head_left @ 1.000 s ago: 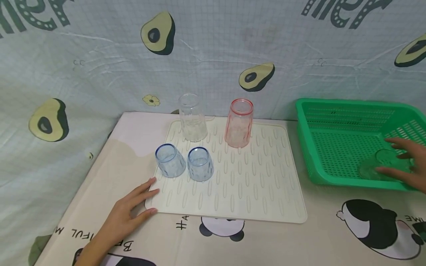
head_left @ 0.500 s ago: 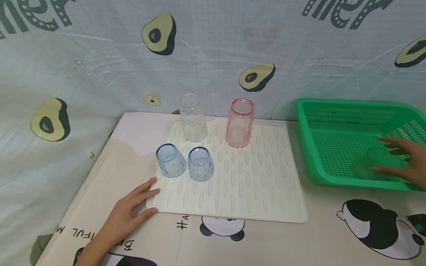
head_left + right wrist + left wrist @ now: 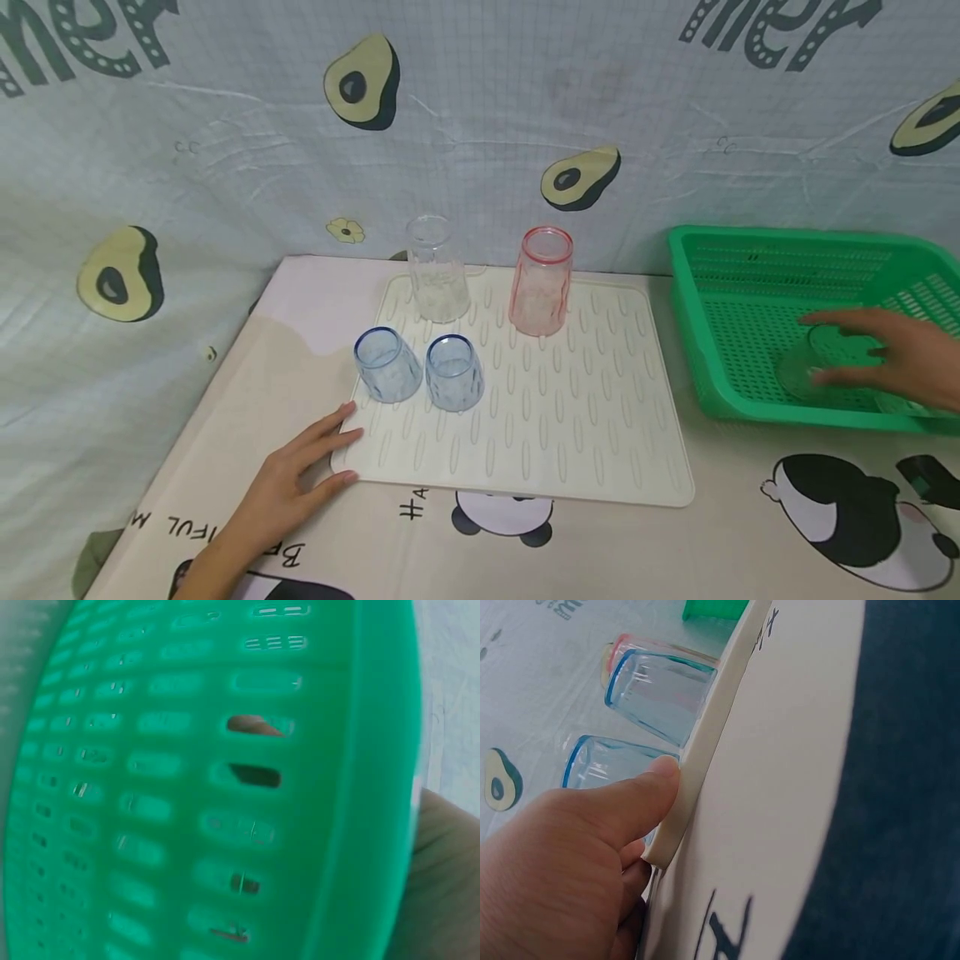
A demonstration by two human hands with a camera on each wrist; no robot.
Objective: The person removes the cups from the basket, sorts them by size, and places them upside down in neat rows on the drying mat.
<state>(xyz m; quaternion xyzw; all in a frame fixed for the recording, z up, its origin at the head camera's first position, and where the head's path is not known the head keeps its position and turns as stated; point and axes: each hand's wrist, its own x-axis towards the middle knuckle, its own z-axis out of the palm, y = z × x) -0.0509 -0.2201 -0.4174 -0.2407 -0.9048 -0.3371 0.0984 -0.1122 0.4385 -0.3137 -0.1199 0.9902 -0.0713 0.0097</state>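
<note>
My left hand (image 3: 273,504) touches the near left corner of a cream ribbed drying mat (image 3: 585,454), fingers at its side edge, thumb at its front edge. The left wrist view shows the thumb against the mat's thick rim (image 3: 697,754). Inside a green plastic basket (image 3: 738,407), my right hand (image 3: 896,350) holds a see-through drinking glass (image 3: 797,365) between thumb and fingers. Basket wall (image 3: 337,750) covers most of the right wrist view, hiding the fingers. Upside-down on the mat are a clear tall glass (image 3: 439,287), a pink-rimmed tall glass (image 3: 542,292) and two short blue-rimmed glasses (image 3: 387,367).
Under the right hand, part of another clear glass (image 3: 898,406) shows low in the basket. A cloth with avocado prints (image 3: 480,100) hangs behind the table. The tablecloth (image 3: 738,542) carries panda prints and lettering.
My right hand has moved left inside the basket, and the glass has shifted left with it. The left hand and the glasses on the mat have stayed in place.
</note>
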